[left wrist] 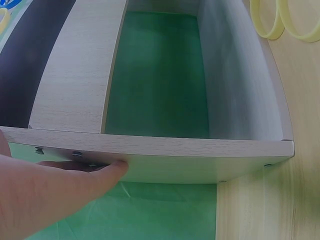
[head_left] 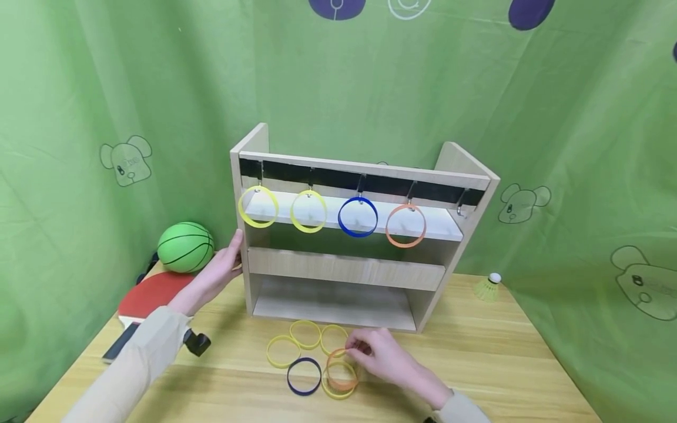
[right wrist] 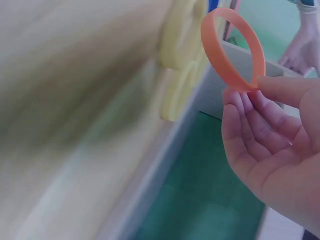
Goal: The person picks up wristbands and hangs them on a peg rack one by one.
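Note:
My right hand point(head_left: 382, 355) pinches an orange silicone wristband point(right wrist: 234, 50) between thumb and fingers, above the tabletop. Under it in the head view is a yellow wristband point(head_left: 338, 396), close to a dark blue one point(head_left: 304, 376) and several more yellow ones point(head_left: 283, 351). Against the outer left side of a small wooden shelf rack point(head_left: 346, 269) rests my left hand point(head_left: 224, 264), its fingers partly hidden behind the panel. From the rack's hooks hang two yellow bands point(head_left: 277, 209), a blue band point(head_left: 358, 235) and an orange band point(head_left: 405, 244). The rightmost hook point(head_left: 460, 210) carries none.
Left of the rack lie a green ball point(head_left: 185, 247) and a red table tennis paddle point(head_left: 153, 294). A yellow shuttlecock point(head_left: 487, 289) sits to its right. Green curtain point(head_left: 370, 76) surrounds the wooden table point(head_left: 508, 364) at the back and sides.

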`<state>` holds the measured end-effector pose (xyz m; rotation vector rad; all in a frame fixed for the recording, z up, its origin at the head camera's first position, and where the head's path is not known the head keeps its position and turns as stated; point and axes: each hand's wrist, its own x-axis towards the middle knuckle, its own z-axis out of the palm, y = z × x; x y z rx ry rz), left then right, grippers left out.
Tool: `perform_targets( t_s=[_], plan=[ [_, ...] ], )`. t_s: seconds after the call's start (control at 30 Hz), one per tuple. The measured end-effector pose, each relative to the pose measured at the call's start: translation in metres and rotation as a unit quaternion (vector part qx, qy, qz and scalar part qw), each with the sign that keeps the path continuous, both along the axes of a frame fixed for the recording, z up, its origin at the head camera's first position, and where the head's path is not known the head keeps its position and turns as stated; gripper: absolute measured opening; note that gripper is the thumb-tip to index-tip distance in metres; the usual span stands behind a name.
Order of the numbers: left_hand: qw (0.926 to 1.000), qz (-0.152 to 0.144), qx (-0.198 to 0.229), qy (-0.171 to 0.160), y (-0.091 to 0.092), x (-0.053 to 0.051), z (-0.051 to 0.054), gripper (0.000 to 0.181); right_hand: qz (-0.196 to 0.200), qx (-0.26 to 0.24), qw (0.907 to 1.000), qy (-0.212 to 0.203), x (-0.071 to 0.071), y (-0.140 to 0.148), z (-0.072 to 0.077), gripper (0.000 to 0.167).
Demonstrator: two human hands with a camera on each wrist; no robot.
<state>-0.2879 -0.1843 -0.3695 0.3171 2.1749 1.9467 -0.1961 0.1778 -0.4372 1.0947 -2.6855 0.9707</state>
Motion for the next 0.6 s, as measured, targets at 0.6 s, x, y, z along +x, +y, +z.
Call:
perform_targets(
  t_s=[0.6],
  plan=[
    [1.0000, -0.001, 0.004, 0.000, 0.001, 0.002, 0.002, 0.091, -0.065, -0.046, 0.9775, 0.195, 0.003, 0.052, 0.102, 0.015]
  ],
)
